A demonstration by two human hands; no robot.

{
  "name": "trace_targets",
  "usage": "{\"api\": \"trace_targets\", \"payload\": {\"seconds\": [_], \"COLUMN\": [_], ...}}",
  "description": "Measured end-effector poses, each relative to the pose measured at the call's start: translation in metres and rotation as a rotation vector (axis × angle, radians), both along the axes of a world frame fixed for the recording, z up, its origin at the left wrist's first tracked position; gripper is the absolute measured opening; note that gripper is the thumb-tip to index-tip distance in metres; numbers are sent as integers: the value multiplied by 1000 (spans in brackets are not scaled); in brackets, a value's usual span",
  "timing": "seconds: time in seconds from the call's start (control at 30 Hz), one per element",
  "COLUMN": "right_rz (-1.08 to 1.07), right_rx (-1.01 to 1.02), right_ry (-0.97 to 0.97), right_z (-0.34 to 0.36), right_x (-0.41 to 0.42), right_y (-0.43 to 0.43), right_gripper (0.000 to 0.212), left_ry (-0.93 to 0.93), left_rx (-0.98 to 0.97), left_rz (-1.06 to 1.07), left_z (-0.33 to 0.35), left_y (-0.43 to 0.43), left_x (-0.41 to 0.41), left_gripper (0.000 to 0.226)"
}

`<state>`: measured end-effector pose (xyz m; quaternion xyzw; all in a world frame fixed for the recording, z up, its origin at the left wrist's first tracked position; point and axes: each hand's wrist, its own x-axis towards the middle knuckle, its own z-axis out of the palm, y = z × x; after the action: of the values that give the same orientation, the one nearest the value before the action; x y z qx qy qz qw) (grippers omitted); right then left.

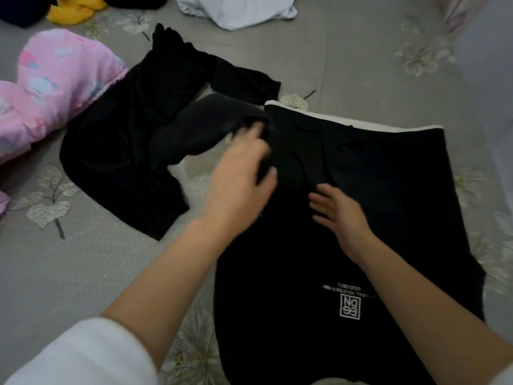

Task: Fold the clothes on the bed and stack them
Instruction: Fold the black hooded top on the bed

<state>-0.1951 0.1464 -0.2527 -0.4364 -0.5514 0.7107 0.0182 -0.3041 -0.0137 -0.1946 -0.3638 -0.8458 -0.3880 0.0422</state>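
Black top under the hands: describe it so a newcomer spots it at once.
On the grey floral bedspread, look near right, under the right hand. The black top spread there, unlike the crumpled black garment to its left, bears a white square logo and a white far edge.

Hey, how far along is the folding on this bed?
Early. No finished stack shows. In hand: the sweatshirt lies spread flat, with the left hand gripping its side edge and the right hand pressing its middle. Left to do: the black top, pink garment, yellow item and white item lie loose on the bed.
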Motion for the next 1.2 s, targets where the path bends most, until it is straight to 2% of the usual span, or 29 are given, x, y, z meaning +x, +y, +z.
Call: {"api": "trace_targets", "payload": {"seconds": [0.07, 0.13, 0.17, 0.23, 0.27, 0.37, 0.43, 0.47, 0.53, 0.6, 0.63, 0.67, 0.73, 0.77, 0.8, 0.83, 0.87, 0.93, 1.0, 1.1, 1.2], "right_rz": [-230, -354, -371, -300, -222, -54, -150, -259, -427, -386, -330, -256, -49, 95, 243, 347, 395, 431, 514, 594, 514], "right_rx": [-53, 26, 80, 191, 226, 171, 148, 144, 148, 223, 367, 511, 701, 731, 732, 733, 740, 793, 877, 894, 891], "right_ry": [38, -30, -92, -191, -219, -285, -328, -362, -426, -336, -285, -275, -348, -408, -478, -530, -534, -448, -377, -260, -257], "right_z": [16, 23, 23, 16, 11, -1, -10, -14, -17, -19, -19, -16, -12, -11, -13, -13, -10, 1, 12, 14, 10], "right_x": [11, 29, 39, 57, 63, 61, 47, 39, 27, 24, 28, 33, 53, 65, 79, 93, 106, 135, 174, 248, 316], "right_y": [40, 71, 82, 94, 95, 86, 81, 80, 84, 93, 99, 106, 117, 121, 124, 125, 122, 104, 75, 17, -30], "right_gripper": [26, 27, 28, 25, 30, 74, 91, 91, 74, 25, 13, 19, 13, 25, 49, 70, 81, 77, 64, 46, 35], "left_ry": [-49, -151, -200, -249, -229, -103, -112, -133, -150, -122, -110, -124, -153, -173, -200, -227, -241, -229, -188, -203, -256], "left_rx": [-248, -605, -743, -867, -877, -861, -879, -897, -925, -893, -858, -835, -864, -918, -970, -993, -988, -943, -917, -844, -652], "left_rz": [-301, -494, -559, -576, -544, -395, -328, -309, -305, -319, -317, -315, -347, -373, -393, -397, -388, -394, -463, -585, -513], "left_z": [-12, -38, -54, -79, -88, -100, -99, -98, -96, -93, -92, -91, -93, -96, -97, -98, -97, -90, -79, -60, -46], "left_y": [39, 55, 54, 38, 27, -5, -19, -24, -32, -36, -38, -41, -46, -48, -49, -49, -48, -47, -53, -75, -109], "left_x": [36, 75, 93, 120, 128, 135, 133, 131, 133, 138, 142, 146, 156, 162, 167, 169, 170, 169, 173, 194, 223], "left_gripper": [34, 56, 65, 74, 76, 79, 87, 90, 89, 83, 84, 84, 74, 66, 62, 61, 62, 61, 61, 66, 66]}}
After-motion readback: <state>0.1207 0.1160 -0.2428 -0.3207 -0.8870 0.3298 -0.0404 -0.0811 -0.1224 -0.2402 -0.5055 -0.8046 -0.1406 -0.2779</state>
